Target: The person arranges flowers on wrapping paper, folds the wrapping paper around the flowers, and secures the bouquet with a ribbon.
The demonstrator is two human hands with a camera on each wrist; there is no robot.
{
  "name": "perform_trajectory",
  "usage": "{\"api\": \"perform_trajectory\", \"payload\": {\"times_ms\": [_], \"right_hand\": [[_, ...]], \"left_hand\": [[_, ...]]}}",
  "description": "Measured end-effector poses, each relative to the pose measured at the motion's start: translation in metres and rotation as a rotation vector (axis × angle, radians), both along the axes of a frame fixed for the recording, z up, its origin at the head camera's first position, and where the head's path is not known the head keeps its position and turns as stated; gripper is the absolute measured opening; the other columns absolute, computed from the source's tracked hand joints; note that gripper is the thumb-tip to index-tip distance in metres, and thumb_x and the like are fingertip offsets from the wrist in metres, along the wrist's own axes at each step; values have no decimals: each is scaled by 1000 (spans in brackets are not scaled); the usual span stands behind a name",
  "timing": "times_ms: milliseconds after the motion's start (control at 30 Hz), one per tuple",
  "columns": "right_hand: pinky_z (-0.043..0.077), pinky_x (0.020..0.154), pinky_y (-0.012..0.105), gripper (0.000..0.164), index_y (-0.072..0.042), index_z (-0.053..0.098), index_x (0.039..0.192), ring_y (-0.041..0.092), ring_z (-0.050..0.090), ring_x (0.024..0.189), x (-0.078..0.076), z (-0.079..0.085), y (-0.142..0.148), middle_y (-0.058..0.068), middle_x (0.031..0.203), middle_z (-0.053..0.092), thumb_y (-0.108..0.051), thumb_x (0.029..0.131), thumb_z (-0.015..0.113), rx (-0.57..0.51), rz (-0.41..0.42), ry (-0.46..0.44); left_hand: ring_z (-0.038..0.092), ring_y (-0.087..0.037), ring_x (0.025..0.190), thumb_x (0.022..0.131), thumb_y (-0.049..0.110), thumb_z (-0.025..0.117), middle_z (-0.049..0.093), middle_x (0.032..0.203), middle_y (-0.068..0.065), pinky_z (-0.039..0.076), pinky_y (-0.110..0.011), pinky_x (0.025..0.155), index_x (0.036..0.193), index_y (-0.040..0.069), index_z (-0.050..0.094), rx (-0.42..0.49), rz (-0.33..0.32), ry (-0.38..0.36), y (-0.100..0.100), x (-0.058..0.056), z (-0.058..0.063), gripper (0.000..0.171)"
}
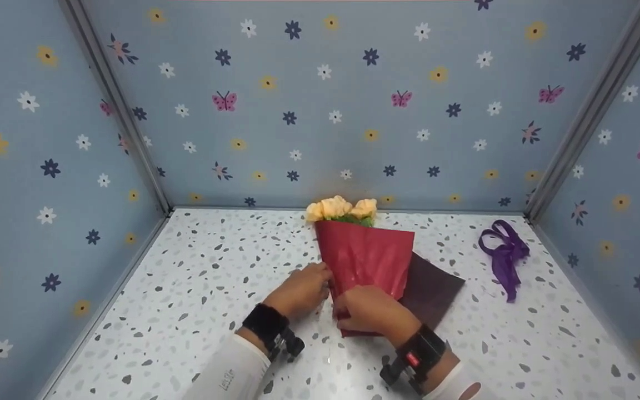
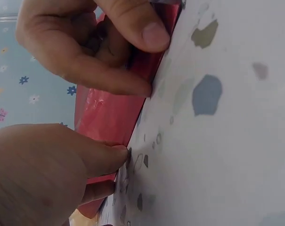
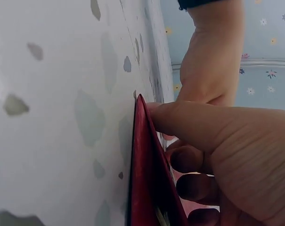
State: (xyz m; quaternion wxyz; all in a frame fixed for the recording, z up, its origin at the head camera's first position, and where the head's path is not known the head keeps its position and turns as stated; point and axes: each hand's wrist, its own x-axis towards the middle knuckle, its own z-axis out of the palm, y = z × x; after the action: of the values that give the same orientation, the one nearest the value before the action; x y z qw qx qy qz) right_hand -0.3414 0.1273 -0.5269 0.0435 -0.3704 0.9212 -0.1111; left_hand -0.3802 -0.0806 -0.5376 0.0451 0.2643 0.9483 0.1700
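Observation:
A bouquet of pale orange flowers (image 1: pixel 335 207) lies on the speckled table, wrapped in red wrapping paper (image 1: pixel 367 253) with a dark reverse side (image 1: pixel 431 291) showing at the right. My left hand (image 1: pixel 304 289) is at the paper's left edge, pinching it between thumb and finger. Lower down, my right hand (image 1: pixel 373 311) lies across the narrow end, its other fingers curled while thumb and forefinger grip the folded edge. In the right wrist view, a narrow opening shows in the red fold (image 3: pixel 149 179). The stems are mostly hidden by the wrapping.
A purple ribbon (image 1: pixel 504 258), partly looped, lies on the table (image 1: pixel 214 266) at the right. Blue patterned panels (image 1: pixel 331 111) close off the back and both sides. Each wrist wears a dark strap (image 1: pixel 267 325) with a small camera.

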Motion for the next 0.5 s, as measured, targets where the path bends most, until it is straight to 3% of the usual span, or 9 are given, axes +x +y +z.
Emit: {"api": "perform_trajectory", "payload": {"times_ms": [300,500], "right_hand": [[40,57,26,7,-29,77,88,9,48,60,-3,-2,5,-13,62,54,-34,88,83,-18,14,61],[41,57,25,9,-30,79,93,7,50,61,-2,-3,5,-15,66,57,-37,89,82,4,43,58]], "left_hand": [[55,-24,123,103,18,58,54,122,1,43,-59,110,119,20,66,-104,27,-31,6,-33,13,18],[54,-27,118,104,17,58,54,117,-3,44,-60,105,118,14,66,-98,59,-1,6,-53,15,17]]}}
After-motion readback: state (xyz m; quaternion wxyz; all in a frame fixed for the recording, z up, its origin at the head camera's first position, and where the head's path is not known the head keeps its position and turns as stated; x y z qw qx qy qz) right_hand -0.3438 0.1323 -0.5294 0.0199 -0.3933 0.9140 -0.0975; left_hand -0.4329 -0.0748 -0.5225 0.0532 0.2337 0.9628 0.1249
